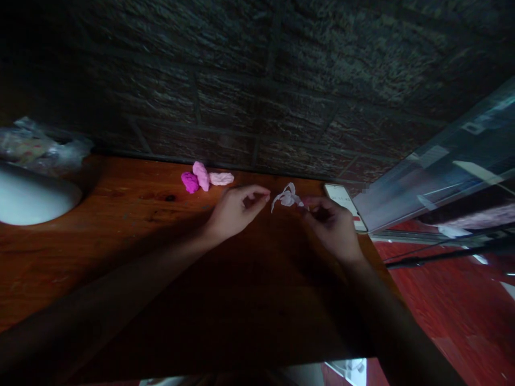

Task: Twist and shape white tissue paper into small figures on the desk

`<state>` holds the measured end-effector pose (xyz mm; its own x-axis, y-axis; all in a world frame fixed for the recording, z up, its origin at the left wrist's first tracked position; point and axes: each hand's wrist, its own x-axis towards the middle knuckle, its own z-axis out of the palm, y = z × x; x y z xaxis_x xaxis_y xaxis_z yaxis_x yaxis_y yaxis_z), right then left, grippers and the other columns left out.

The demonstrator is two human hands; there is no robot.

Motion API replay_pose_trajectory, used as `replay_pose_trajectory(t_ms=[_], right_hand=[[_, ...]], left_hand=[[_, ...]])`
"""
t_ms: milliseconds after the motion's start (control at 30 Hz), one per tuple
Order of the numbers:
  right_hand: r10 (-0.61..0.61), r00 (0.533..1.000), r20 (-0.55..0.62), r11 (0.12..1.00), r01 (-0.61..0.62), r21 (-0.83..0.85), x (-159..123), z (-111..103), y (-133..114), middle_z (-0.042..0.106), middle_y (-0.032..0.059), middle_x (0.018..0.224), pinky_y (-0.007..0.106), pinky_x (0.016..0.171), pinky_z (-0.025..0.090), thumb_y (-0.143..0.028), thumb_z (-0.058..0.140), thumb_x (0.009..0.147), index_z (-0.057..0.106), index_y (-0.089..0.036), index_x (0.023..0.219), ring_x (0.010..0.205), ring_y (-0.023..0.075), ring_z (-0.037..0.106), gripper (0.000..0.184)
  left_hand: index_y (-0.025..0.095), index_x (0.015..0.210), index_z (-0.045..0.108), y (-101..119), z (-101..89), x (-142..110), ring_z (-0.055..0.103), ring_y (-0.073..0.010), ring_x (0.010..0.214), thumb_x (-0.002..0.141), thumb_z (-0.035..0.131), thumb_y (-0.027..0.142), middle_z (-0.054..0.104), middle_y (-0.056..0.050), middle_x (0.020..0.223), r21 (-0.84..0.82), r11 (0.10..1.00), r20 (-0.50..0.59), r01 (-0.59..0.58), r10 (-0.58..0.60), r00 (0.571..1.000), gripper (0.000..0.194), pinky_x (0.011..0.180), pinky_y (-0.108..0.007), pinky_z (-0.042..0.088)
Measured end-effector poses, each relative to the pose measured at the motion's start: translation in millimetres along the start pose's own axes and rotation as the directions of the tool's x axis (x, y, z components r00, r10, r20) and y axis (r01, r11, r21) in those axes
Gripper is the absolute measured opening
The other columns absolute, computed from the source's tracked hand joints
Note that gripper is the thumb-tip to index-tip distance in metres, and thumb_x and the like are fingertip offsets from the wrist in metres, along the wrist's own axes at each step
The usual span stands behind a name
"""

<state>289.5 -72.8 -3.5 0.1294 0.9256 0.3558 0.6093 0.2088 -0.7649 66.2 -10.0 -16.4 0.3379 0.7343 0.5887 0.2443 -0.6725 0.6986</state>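
Note:
My right hand (pixel 336 228) pinches a crumpled, thin, whitish strip (pixel 287 198) by its right end. The strip looks like twisted paper or film; its loose ends stick out to the left. Just left of it, my left hand (pixel 235 210) has its thumb and fingertips pinched together, apart from the strip. Whether anything tiny sits between those fingertips I cannot make out. Behind my left hand lie three crumpled lumps: a magenta lump (pixel 190 182), a pink lump (pixel 201 176) and a pale pink lump (pixel 221 178).
A phone (pixel 346 203) with a lit screen lies beyond my right hand, against a glass panel (pixel 426 155). A white rounded object (pixel 36 195) and a clear plastic bag (pixel 44 147) stand at the left of the wooden table (pixel 132 198). A dark brick wall (pixel 225 102) borders the back.

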Motion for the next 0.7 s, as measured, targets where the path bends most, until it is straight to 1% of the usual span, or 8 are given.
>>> replay_pose_trajectory(t_ms=[67, 100, 200, 267, 367, 500, 600, 700], right_hand=[[0.009, 1.0, 0.008, 0.999, -0.009, -0.032, 0, 4, 2, 0.078, 0.0096, 0.094, 0.032, 0.063, 0.052, -0.033, 0.067, 0.082, 0.074, -0.015, 0.107, 0.068, 0.017, 0.066, 0.032], [0.019, 1.0, 0.011, 0.998, -0.018, -0.053, -1, 6, 2, 0.079, 0.0103, 0.096, 0.033, 0.063, 0.053, -0.033, 0.067, 0.082, 0.074, -0.015, 0.106, 0.068, 0.0173, 0.067, 0.032], [0.046, 0.998, 0.034, 0.992, -0.042, -0.122, -1, 10, 3, 0.079, 0.0089, 0.09, 0.032, 0.062, 0.053, -0.033, 0.066, 0.082, 0.075, -0.017, 0.099, 0.064, 0.0172, 0.067, 0.026], [0.049, 0.998, 0.047, 0.987, -0.041, -0.153, 0, 13, 4, 0.079, 0.008, 0.086, 0.032, 0.063, 0.054, -0.034, 0.066, 0.083, 0.076, -0.018, 0.095, 0.063, 0.0175, 0.067, 0.022], [0.022, 0.999, 0.04, 0.983, -0.014, -0.182, 2, 18, 6, 0.078, 0.0081, 0.087, 0.033, 0.065, 0.055, -0.033, 0.066, 0.083, 0.076, -0.018, 0.092, 0.066, 0.0185, 0.068, 0.02], [-0.055, 0.998, -0.001, 0.969, 0.053, -0.242, 8, 26, 8, 0.078, 0.0084, 0.089, 0.035, 0.07, 0.057, -0.031, 0.066, 0.084, 0.077, -0.019, 0.092, 0.071, 0.0205, 0.07, 0.018], [-0.126, 0.992, 0.007, 0.946, 0.122, -0.299, 11, 33, 9, 0.077, 0.0083, 0.087, 0.036, 0.075, 0.056, -0.029, 0.065, 0.086, 0.078, -0.02, 0.091, 0.076, 0.0221, 0.07, 0.017], [-0.143, 0.99, 0.017, 0.931, 0.141, -0.337, 12, 37, 11, 0.076, 0.0075, 0.086, 0.036, 0.076, 0.056, -0.027, 0.064, 0.087, 0.078, -0.022, 0.092, 0.078, 0.0226, 0.071, 0.016]], left_hand=[[0.015, 0.095, 0.075, 5, 1.1, -1, 0.07, -0.0118, 0.069, 0.09, 0.065, 0.015, 0.08, -0.004, 0.085, 0.011, 1.0, 0.017, -0.016, 0.016, 1.0, 0.011, 0.061, -0.02, 0.051], [0.016, 0.094, 0.074, 7, 0.8, -2, 0.07, -0.0118, 0.07, 0.09, 0.065, 0.016, 0.079, -0.003, 0.085, 0.023, 0.999, 0.03, -0.033, 0.033, 0.999, 0.01, 0.061, -0.02, 0.05], [0.018, 0.093, 0.075, 11, -3.9, -5, 0.067, -0.0111, 0.064, 0.091, 0.066, 0.02, 0.079, -0.002, 0.082, 0.127, 0.981, 0.093, -0.144, 0.132, 0.987, 0.009, 0.059, -0.021, 0.047], [0.019, 0.091, 0.075, 8, -9.4, -5, 0.064, -0.0111, 0.061, 0.092, 0.067, 0.024, 0.078, -0.001, 0.079, 0.185, 0.963, 0.116, -0.197, 0.178, 0.977, 0.01, 0.058, -0.022, 0.045], [0.019, 0.09, 0.076, -2, -18.4, -2, 0.062, -0.0117, 0.059, 0.094, 0.063, 0.026, 0.077, -0.002, 0.076, 0.24, 0.956, 0.071, -0.171, 0.158, 0.985, 0.015, 0.057, -0.024, 0.044], [0.02, 0.088, 0.076, -18, -27.1, 3, 0.061, -0.0136, 0.06, 0.094, 0.063, 0.028, 0.076, -0.002, 0.073, 0.291, 0.933, 0.045, -0.212, 0.208, 0.977, 0.018, 0.062, -0.026, 0.046], [0.019, 0.082, 0.075, -28, -29.8, 5, 0.061, -0.0145, 0.06, 0.095, 0.061, 0.028, 0.072, -0.002, 0.067, 0.283, 0.94, 0.006, -0.189, 0.195, 0.981, 0.022, 0.062, -0.027, 0.045], [0.018, 0.077, 0.074, -34, -29.0, 5, 0.058, -0.0146, 0.058, 0.094, 0.061, 0.029, 0.07, -0.002, 0.064, 0.293, 0.937, -0.015, -0.19, 0.204, 0.979, 0.024, 0.059, -0.027, 0.043]])
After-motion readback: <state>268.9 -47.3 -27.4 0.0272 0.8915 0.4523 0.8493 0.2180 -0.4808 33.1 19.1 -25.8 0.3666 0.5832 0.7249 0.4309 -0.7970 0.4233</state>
